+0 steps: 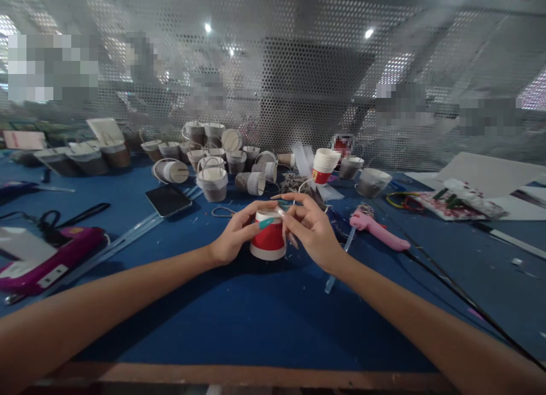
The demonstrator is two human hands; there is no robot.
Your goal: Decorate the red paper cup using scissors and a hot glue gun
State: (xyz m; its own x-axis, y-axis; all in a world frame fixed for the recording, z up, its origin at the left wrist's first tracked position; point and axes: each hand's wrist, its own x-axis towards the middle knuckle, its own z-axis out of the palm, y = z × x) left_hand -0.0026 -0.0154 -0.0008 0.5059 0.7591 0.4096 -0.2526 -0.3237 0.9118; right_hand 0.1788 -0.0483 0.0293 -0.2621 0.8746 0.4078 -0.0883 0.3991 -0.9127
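Observation:
A red paper cup (269, 237) stands upside down on the blue table, its white rim downward. My left hand (236, 233) grips it from the left, with the thumb on its side near the upturned base. At the cup's upper right, my right hand (314, 231) has its thumb and fingers pinched together. Whatever lies in that pinch is too small to make out. Just behind the right fingers, a pale thin loop (304, 184) rises near a tangle of grey-brown scraps (295, 182).
A pink glue gun (381, 231) with a clear glue stick lies to the right, its black cord trailing forward. Several cloth-covered cups with handles (212, 183) crowd the back, near stacked paper cups (325, 161). A phone (168, 200) and a magenta device (55, 258) lie left.

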